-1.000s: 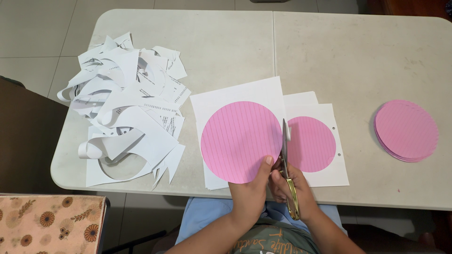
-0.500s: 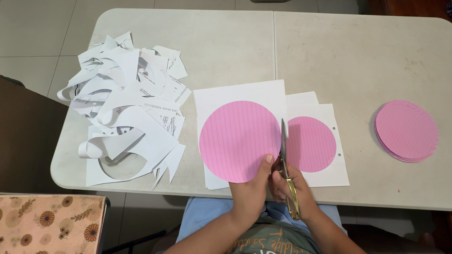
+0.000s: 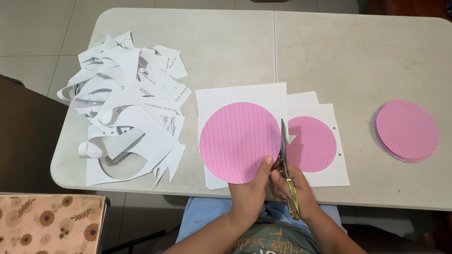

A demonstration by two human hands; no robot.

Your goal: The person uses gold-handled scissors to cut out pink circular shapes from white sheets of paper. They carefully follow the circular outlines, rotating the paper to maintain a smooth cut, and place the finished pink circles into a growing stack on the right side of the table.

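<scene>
Pale floor tiles surround a light grey counter [image 3: 329,56], seen from above with the person seated at its near edge. Nearest, at the lower left, a cushion [image 3: 47,223] with an orange flower print shows beside the counter.

At the near edge, the left hand [image 3: 252,190] is closed in a pinch on the lower right rim of a white sheet [image 3: 235,96] printed with a large pink lined circle [image 3: 238,141], thumb on top of the pink. Just beside it, touching it, the right hand [image 3: 294,188] is curled shut around the gold handles of a pair of scissors [image 3: 285,160]. The blades point away from the person and run up the right edge of the pink circle, between this sheet and a second white sheet [image 3: 320,176] with a smaller-looking pink circle [image 3: 313,143], which lies partly under the first. The blades look nearly closed.

Farther left, well apart from the hands, a loose heap of white paper offcuts [image 3: 127,108] with curved cut edges covers that end of the counter. To the far right, a neat stack of cut-out pink discs [image 3: 407,130] lies on its own.
</scene>
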